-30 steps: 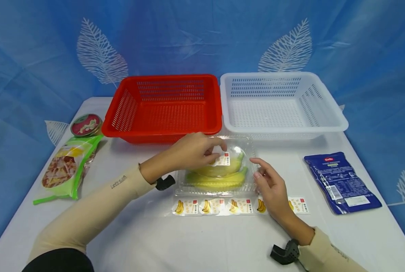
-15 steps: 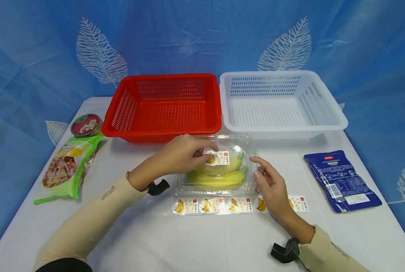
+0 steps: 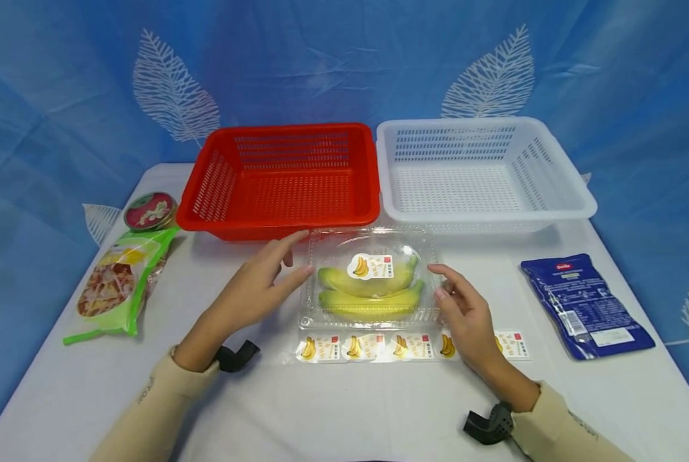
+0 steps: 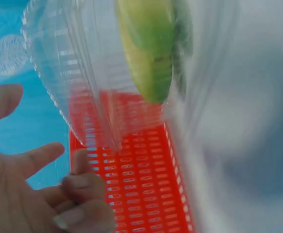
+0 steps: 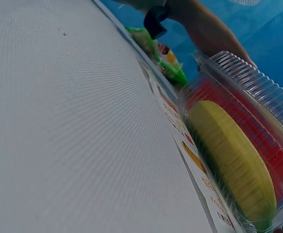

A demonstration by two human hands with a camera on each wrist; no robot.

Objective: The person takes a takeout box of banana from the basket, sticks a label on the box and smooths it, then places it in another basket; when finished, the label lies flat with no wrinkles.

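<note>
A clear plastic clamshell box [image 3: 332,240] lies closed at the table's middle with bananas [image 3: 373,303] inside. On its lid sits a white banana label sticker [image 3: 370,265]. My left hand [image 3: 257,282] is at the box's left side, fingers extended and holding nothing; whether the tips touch the box is hard to tell. At the opposite side, the thumb and forefinger of my right hand [image 3: 468,314] rest at the right edge. A strip of banana labels [image 3: 364,347] lies in front of the box, partly hidden by my right hand. The left wrist view shows the box's ribbed side [image 4: 93,53] beside my spread fingers.
Behind the box stand a red basket [image 3: 286,231] and a white basket [image 3: 488,217], side by side. A green food bag [image 3: 113,282] and a round tin [image 3: 150,211] lie at left. A dark blue pouch [image 3: 587,308] lies at right.
My left hand has come off the label on the lid and moved left to the box's side, leaving the whole label visible. My right hand has stayed at the right edge.
</note>
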